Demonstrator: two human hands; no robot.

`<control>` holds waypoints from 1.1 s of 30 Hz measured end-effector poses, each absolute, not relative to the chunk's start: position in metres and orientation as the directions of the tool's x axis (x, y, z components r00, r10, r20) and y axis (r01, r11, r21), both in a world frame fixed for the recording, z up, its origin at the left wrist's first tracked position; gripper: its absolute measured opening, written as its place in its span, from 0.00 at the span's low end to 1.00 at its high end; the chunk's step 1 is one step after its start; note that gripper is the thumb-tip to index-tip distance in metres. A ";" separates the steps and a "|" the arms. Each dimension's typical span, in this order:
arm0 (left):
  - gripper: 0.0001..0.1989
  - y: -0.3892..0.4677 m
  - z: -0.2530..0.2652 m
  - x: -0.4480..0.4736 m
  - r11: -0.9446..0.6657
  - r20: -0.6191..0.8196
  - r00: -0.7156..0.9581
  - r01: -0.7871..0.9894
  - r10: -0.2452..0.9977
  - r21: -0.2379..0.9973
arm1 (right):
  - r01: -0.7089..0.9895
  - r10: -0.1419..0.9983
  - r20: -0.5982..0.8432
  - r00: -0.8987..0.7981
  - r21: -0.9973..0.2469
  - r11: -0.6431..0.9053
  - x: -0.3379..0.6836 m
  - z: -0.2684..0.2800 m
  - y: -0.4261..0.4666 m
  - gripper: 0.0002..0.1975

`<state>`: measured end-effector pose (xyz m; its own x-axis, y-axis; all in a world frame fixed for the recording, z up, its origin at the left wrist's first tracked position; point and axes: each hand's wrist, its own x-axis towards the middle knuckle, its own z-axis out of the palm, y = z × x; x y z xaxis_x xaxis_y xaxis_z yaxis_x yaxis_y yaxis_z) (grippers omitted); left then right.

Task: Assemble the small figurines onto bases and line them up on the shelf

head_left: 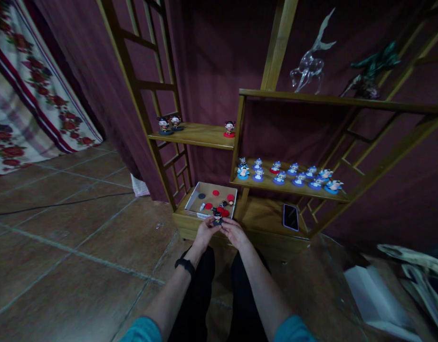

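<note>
Both of my hands meet in front of the low box, holding one small figurine (217, 218) with black hair and a dark round base. My left hand (206, 231) grips it from the left, and my right hand (233, 232) closes on its right side. Just behind them, a shallow cardboard box (193, 199) holds several red discs, a dark disc (202, 195) and a few loose figurine parts. On the shelf (201, 134) above stand two black-haired figurines on dark bases at the left. A similar figurine (229, 128) on a red base is at the right end.
Several blue-and-white figurines stand in rows on the middle shelf (269, 183). A phone (290, 217) lies on the lowest board. A clear glass deer (309, 66) and a dark green sculpture (374, 71) occupy the top shelf. A white box (376, 297) sits on the floor at right.
</note>
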<state>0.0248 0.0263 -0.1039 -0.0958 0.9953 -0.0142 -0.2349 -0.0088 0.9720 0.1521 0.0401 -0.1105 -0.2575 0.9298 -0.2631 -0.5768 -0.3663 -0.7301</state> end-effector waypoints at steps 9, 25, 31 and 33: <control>0.24 0.025 -0.101 0.027 -0.011 -0.018 -0.137 -0.210 0.990 0.978 | -0.561 0.934 -0.261 -0.246 -0.747 -0.356 0.151 -0.113 0.040 0.16; 0.21 0.026 -0.106 0.031 -0.065 0.056 -0.151 -0.056 0.987 0.996 | -0.496 0.913 -0.350 -0.212 -0.766 -0.409 0.154 -0.115 0.043 0.16; 0.23 0.026 -0.111 0.030 -0.084 0.098 -0.127 0.112 0.987 0.990 | -0.531 0.920 -0.349 -0.177 -0.754 -0.388 0.155 -0.114 0.043 0.11; 0.23 0.026 -0.112 0.029 -0.089 0.107 -0.115 0.149 0.988 0.985 | -0.540 0.921 -0.347 -0.175 -0.749 -0.385 0.154 -0.113 0.042 0.10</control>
<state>0.0286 0.0256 -0.1123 -0.1151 0.9876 0.1070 0.1491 -0.0893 0.9848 0.1543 0.0424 -0.1134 -0.1747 0.9213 -0.3473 -0.5399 -0.3846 -0.7487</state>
